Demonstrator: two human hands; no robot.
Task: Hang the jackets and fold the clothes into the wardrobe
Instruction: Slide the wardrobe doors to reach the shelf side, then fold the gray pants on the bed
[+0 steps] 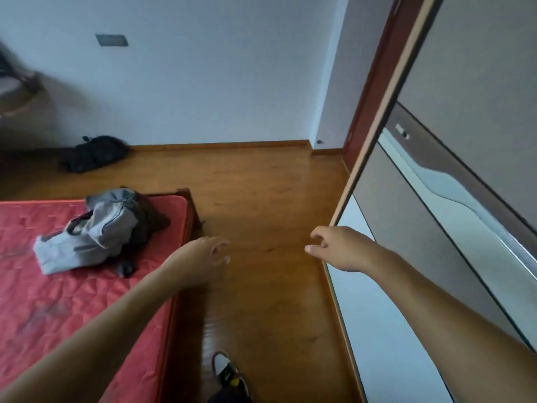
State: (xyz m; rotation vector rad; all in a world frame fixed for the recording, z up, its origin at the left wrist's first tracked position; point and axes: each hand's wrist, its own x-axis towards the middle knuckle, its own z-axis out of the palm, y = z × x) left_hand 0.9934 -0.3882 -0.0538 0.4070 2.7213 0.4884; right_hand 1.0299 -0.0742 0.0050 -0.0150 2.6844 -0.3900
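A heap of clothes (pixel 93 232), a grey garment over darker pieces, lies on the corner of a red mattress (pixel 43 301) at the left. My left hand (pixel 203 257) hovers beside the mattress edge, right of the heap, fingers loosely curled and holding nothing. My right hand (pixel 337 248) reaches out over the floor near the foot of the wardrobe door (pixel 386 132), fingers relaxed and empty. The wardrobe (pixel 465 199) fills the right side, with a grey panel and a pale wavy strip; its inside is hidden.
A wooden floor (pixel 261 193) runs between the mattress and the wardrobe. A black bag (pixel 94 154) lies on the floor by the far wall. My shoe (pixel 229 373) shows at the bottom. A chair is blurred at the far left.
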